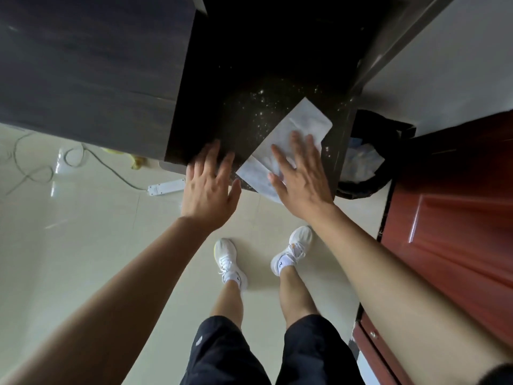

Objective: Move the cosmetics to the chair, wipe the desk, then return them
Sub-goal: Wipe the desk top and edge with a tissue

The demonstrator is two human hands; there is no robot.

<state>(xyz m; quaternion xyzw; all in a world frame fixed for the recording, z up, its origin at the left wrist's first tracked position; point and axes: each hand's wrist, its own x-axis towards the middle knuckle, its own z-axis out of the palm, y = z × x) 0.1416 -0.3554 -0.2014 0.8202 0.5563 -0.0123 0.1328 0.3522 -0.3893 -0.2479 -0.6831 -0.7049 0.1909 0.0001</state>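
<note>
Wiping stage of the task, seen from above. The right hand (pixel 301 179) lies flat on a white wipe (pixel 304 118), its fingers straight and spread, pressing the sheet to the dark desk (pixel 244 107) without curling round it. The left hand (pixel 209 187) is likewise flat and empty, fingers extended, resting on the near edge of the desk just left of the wipe; whether its thumb touches the sheet cannot be told.

The wipe is a folded rectangle whose long axis runs on a diagonal, from the front edge, which its near end overhangs, toward the far right corner. Pale specks scatter the surface beyond and to the left of it, so the unwiped area appears to lie away from the palm and toward the left hand's side. The next stroke probably calls for the right hand, already on the sheet, to push forward and leftward.

No cosmetics and no chair are in view. A waste bin (pixel 358 190) stands beside the desk's right end; a power strip (pixel 166 187) lies on the floor.
</note>
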